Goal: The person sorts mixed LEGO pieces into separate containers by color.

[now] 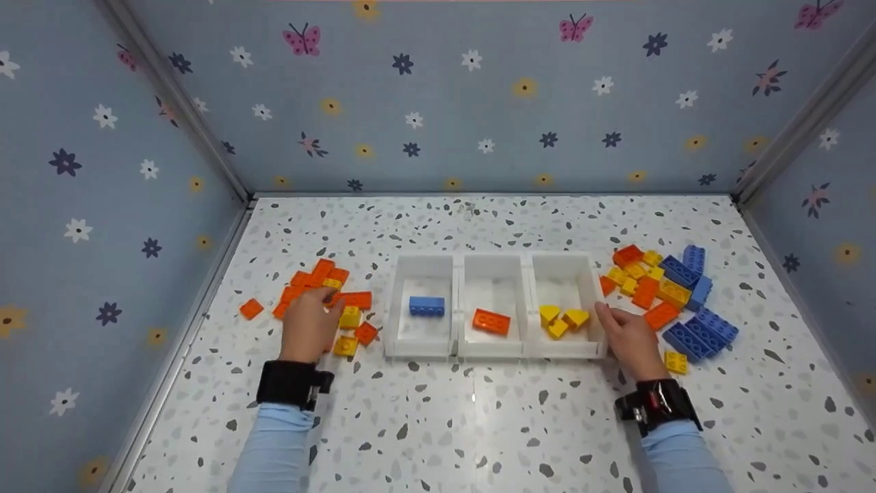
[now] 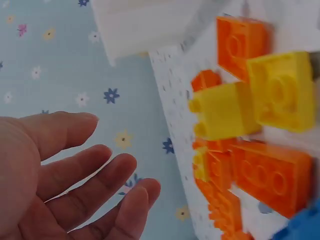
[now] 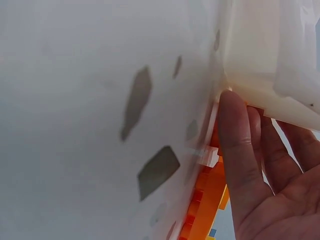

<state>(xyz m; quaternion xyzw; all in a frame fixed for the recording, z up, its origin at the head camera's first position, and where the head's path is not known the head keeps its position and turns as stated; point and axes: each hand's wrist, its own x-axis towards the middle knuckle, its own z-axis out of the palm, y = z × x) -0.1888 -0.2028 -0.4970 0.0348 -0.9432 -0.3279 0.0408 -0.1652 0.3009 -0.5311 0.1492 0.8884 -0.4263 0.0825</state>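
My left hand (image 1: pixel 306 325) hovers over the left pile of orange bricks (image 1: pixel 294 293) and yellow bricks (image 1: pixel 350 318). In the left wrist view its fingers (image 2: pixel 95 175) are loosely bent, apart from the bricks, with nothing between them. My right hand (image 1: pixel 631 339) is at the right wall of a white three-compartment tray (image 1: pixel 457 348); in the right wrist view the fairly straight thumb (image 3: pixel 235 125) touches the tray near its base. The left compartment holds a blue brick (image 1: pixel 426 307), the middle one an orange brick (image 1: pixel 491 322), the right one three yellow bricks (image 1: pixel 558 329).
A mixed pile of blue bricks (image 1: pixel 712 332), orange bricks and yellow bricks lies right of the tray, beside my right hand. One orange brick (image 1: pixel 251 309) sits apart at the far left. Patterned panels (image 1: pixel 438 96) enclose the speckled table (image 1: pixel 424 438) at the back and sides.
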